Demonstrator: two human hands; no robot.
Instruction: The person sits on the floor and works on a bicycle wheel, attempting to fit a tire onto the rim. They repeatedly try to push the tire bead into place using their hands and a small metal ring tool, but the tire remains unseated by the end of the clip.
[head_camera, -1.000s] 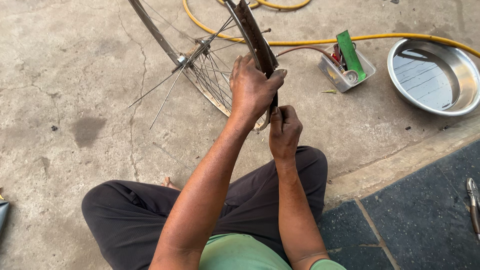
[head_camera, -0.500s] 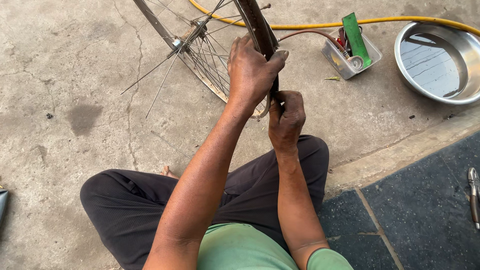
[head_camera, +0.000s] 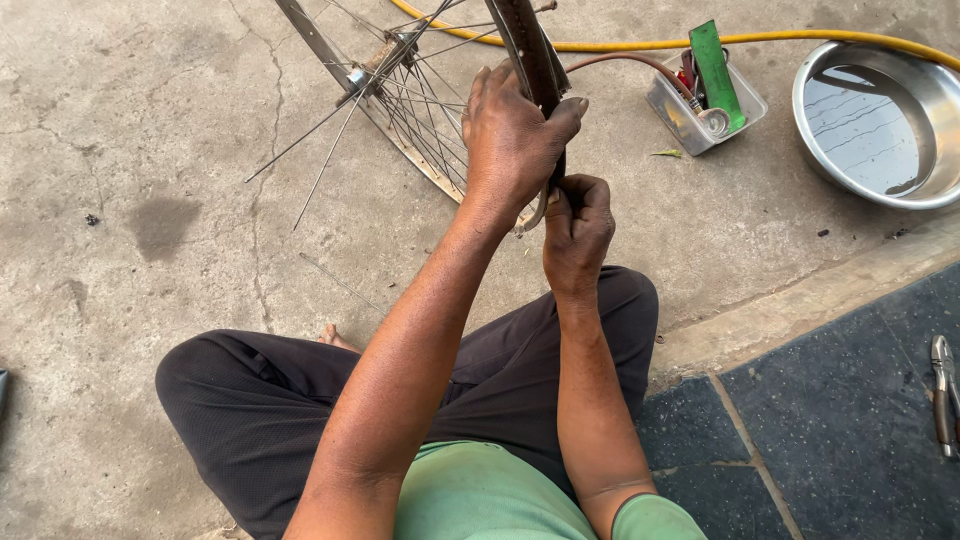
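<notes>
Both hands on bicycle wheel rim (head_camera: 527, 45), left hand (head_camera: 512, 135) fingers wrapped round it, right hand (head_camera: 577, 225) fingers pinched, perhaps on a hidden spoke.

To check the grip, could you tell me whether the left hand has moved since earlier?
No: the left hand grips the wheel rim just as far left of the plastic box; only the view shifted.

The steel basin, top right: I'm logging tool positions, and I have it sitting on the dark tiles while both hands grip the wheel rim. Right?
Not quite. The head view shows the steel basin on the bare concrete floor, not the dark tiles. Both the left hand and right hand do grip the wheel rim.
</notes>
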